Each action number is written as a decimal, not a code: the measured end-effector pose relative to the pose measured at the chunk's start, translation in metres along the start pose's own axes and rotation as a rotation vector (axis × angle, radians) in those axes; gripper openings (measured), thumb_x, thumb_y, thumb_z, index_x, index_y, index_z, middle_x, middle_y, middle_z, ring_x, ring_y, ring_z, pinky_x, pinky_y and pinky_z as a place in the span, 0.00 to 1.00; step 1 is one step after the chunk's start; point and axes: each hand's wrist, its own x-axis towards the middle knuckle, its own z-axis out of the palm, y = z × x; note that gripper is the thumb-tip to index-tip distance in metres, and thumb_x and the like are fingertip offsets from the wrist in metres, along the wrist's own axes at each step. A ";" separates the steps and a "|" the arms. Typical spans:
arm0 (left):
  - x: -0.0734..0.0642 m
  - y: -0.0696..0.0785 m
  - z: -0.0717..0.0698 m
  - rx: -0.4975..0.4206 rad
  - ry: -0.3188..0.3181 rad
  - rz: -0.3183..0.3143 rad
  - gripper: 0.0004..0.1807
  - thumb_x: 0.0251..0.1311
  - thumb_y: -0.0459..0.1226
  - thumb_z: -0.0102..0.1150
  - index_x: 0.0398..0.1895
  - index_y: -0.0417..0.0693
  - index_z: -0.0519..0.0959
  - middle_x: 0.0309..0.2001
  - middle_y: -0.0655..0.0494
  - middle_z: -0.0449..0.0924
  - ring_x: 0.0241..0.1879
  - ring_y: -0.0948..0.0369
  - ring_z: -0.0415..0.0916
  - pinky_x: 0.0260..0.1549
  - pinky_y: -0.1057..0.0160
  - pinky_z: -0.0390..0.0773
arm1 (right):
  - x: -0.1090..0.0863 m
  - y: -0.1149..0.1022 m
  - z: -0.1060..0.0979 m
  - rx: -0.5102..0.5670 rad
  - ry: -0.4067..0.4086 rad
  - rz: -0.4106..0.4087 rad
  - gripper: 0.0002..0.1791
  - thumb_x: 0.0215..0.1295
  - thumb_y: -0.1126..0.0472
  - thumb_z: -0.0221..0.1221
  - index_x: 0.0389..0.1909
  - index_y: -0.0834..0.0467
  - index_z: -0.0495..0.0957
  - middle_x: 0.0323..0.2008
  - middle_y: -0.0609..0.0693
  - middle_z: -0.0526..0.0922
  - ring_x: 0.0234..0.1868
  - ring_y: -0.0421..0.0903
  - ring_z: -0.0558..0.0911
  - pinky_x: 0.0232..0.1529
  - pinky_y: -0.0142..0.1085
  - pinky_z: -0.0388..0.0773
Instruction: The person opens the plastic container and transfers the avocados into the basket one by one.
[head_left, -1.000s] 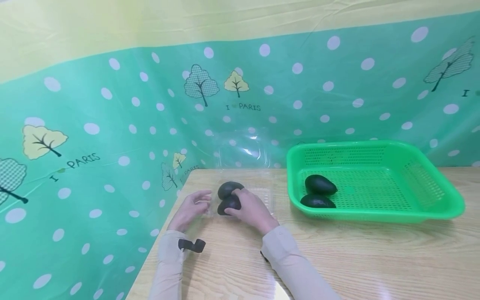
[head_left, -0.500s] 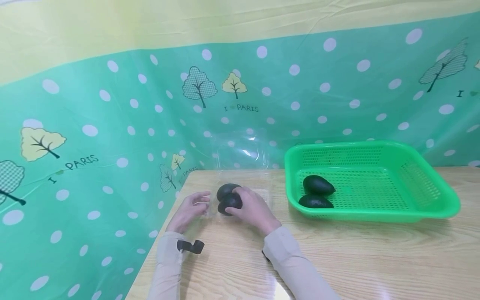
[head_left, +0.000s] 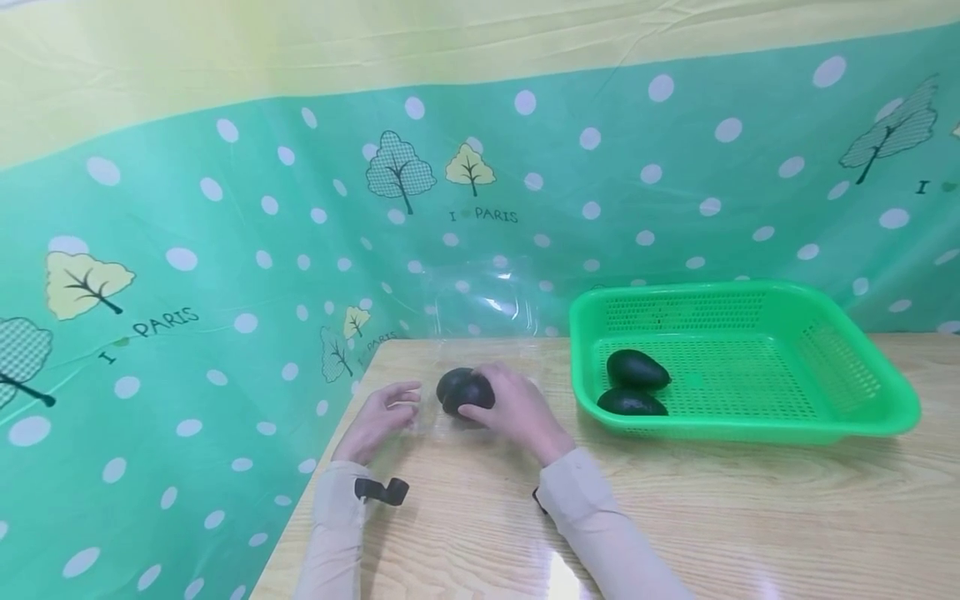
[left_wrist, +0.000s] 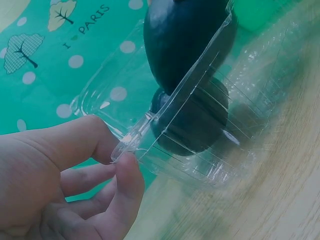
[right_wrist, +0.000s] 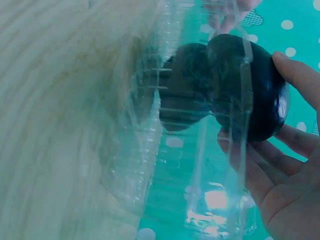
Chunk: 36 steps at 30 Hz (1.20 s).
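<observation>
A clear plastic clamshell box (left_wrist: 215, 150) stands on the table with its lid (head_left: 487, 308) raised at the back. My left hand (left_wrist: 75, 175) pinches the box's near left edge between thumb and forefinger. A dark, pear-shaped avocado (left_wrist: 185, 117) lies in the box. Over it, my right hand (head_left: 517, 412) grips a second dark avocado (right_wrist: 272, 95), fingers and thumb spread round its sides. In the left wrist view this held avocado overlaps the lower one and rises past the box rim.
A green perforated plastic basket (head_left: 750, 429) stands to the right, with two more dark avocados (head_left: 636, 369) at its left end. Behind the wooden table (head_left: 712, 517) hangs a green dotted cloth (head_left: 300, 275), which also runs down along the table's left edge.
My right hand has raised its avocado and shifted it slightly to the right and away from me, turning it a little. My left hand keeps its place at the box edge.
</observation>
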 end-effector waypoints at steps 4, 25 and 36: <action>0.000 0.001 0.001 -0.003 0.000 -0.002 0.35 0.57 0.31 0.58 0.71 0.42 0.65 0.63 0.36 0.71 0.47 0.46 0.79 0.46 0.58 0.81 | -0.002 -0.001 -0.007 -0.002 0.010 0.001 0.31 0.57 0.46 0.70 0.58 0.57 0.76 0.53 0.53 0.81 0.54 0.52 0.80 0.55 0.48 0.78; 0.001 0.002 0.001 -0.016 -0.006 0.005 0.34 0.59 0.30 0.57 0.72 0.42 0.64 0.64 0.35 0.69 0.47 0.47 0.79 0.48 0.58 0.80 | -0.010 0.000 -0.040 -0.038 0.060 0.010 0.33 0.58 0.45 0.69 0.61 0.56 0.75 0.58 0.53 0.80 0.58 0.52 0.79 0.60 0.47 0.76; 0.003 -0.002 -0.001 0.007 0.010 -0.007 0.34 0.57 0.30 0.56 0.71 0.44 0.66 0.63 0.37 0.71 0.45 0.49 0.80 0.46 0.60 0.81 | -0.013 0.005 -0.055 -0.029 0.103 -0.019 0.33 0.58 0.46 0.68 0.61 0.59 0.75 0.57 0.55 0.81 0.58 0.54 0.79 0.60 0.49 0.77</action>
